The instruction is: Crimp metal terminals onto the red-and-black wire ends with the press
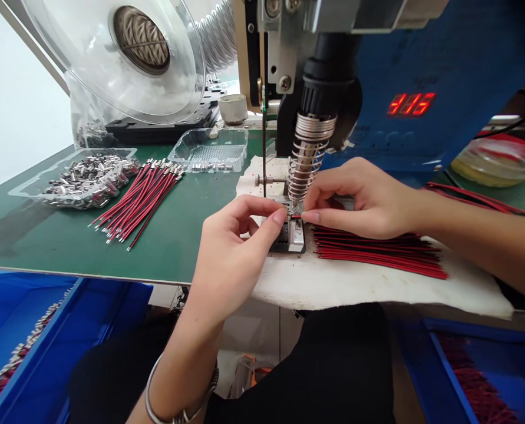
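Observation:
Under the spring-wrapped soldering iron (305, 159) stands a small metal fixture (296, 237). At its left side is my left hand (231, 250), thumb and index finger pinched together; what lies between the fingertips is too small and hidden to name. My right hand (363, 203) comes in from the right, closed on a thin red-and-black wire whose short end (296, 217) shows at the fixture under the iron tip. Beneath my right hand, a row of red-and-black wires (381, 253) lies on a white cloth (333, 285).
Leftward on the green table (169, 235) are a clear tray of metal connectors (94, 176), a bundle of wires with connectors (141, 197) and another clear tray (209, 150). A clear fume hood (89, 65) stands behind. Blue bins (112, 312) sit below; a blue machine (421, 53) rises behind the iron.

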Available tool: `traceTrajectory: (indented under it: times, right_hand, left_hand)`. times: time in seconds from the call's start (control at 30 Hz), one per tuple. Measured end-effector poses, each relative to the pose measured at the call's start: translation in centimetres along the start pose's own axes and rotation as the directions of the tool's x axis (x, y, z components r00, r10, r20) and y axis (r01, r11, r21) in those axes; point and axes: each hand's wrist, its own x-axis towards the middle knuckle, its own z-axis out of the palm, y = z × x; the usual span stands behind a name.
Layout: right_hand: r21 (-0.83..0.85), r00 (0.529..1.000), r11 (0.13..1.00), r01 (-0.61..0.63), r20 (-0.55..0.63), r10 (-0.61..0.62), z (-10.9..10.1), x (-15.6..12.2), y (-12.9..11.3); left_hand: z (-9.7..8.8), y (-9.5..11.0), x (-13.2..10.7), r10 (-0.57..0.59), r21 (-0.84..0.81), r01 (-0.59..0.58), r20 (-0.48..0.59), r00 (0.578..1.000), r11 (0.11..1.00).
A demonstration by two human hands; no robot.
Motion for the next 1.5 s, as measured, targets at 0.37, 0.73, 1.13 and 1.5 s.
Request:
traceTrajectory:
  times: [0.37, 0.73, 1.13, 1.5]
  right_hand:
    - [-0.061, 0.999, 0.998, 0.01, -0.041, -0.013, 0.14, -0.01, -0.44]
    - [-0.086, 0.998, 0.996, 0.008, -0.066, -0.014, 0.34, -0.14, -0.43]
    - [-0.121, 0.997, 0.993, 0.002, -0.076, -0.012, 0.49, -0.25, -0.53]
    - [-0.095, 0.996, 0.995, -0.034, -0.09, 0.026, 0.66, -0.17, -0.86]
  left_hand:
    - [0.21, 0.54, 0.05, -0.022, 0.012, 0.022, -0.027, 0.999, 1.0]
    - [0.13, 0.36, -0.01, -0.023, 0.023, 0.023, -0.031, 0.999, 0.999]
    - [-0.07, -0.14, -0.01, -0.011, 0.014, 0.012, -0.015, 1.0, 1.0]
    - [-0.01, -0.04, -0.03, -0.014, 0.017, 0.015, -0.013, 1.0, 1.0]
